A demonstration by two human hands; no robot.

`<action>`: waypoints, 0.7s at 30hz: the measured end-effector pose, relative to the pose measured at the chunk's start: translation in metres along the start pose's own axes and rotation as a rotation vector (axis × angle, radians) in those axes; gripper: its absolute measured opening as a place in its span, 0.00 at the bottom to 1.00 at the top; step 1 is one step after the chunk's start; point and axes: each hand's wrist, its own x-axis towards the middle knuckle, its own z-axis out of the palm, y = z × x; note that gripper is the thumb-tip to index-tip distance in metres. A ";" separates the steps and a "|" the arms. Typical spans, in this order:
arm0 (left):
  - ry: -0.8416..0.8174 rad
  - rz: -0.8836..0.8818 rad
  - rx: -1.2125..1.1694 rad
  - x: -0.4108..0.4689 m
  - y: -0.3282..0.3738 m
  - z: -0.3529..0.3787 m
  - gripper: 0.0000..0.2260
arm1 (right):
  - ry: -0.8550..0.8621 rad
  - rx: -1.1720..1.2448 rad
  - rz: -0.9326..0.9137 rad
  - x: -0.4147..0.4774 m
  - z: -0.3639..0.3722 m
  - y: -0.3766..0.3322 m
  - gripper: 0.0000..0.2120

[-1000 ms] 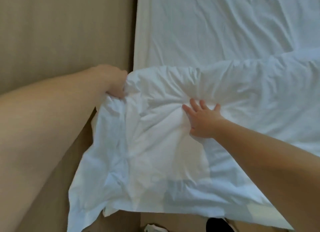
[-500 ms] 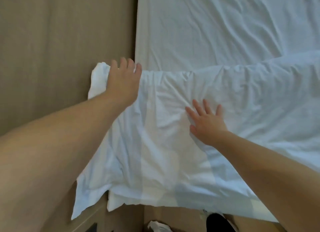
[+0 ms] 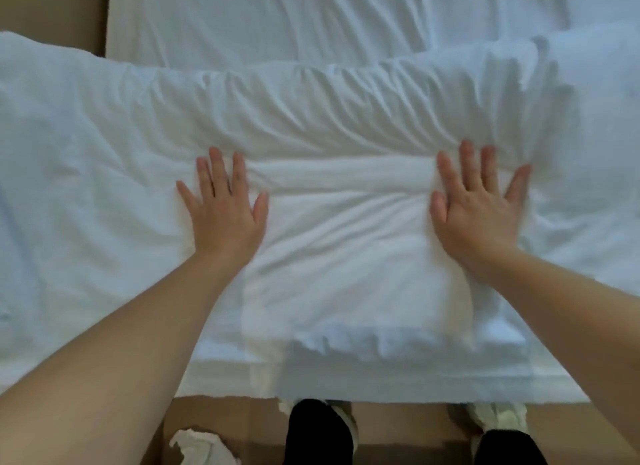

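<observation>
Fingers (image 3: 216, 168) of the left hand (image 3: 225, 215) lie straight and spread, pressed flat into the duvet (image 3: 339, 242) left of centre. The right hand (image 3: 478, 215) mirrors it at centre right, fingers (image 3: 465, 161) splayed, gripping nothing. Flat palms set wide apart suit smoothing. They seem to push creases up toward the ridge of gathered folds just above the fingertips. The duvet spans the middle of the frame from edge to edge, on the bed, its near edge overhanging. Bare sheet (image 3: 277, 17) shows at the top and floor (image 3: 398, 426) at the bottom.
</observation>
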 end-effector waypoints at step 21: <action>-0.301 0.393 -0.053 -0.161 0.319 -0.006 0.33 | -0.335 -0.081 -0.413 -0.101 0.000 0.248 0.28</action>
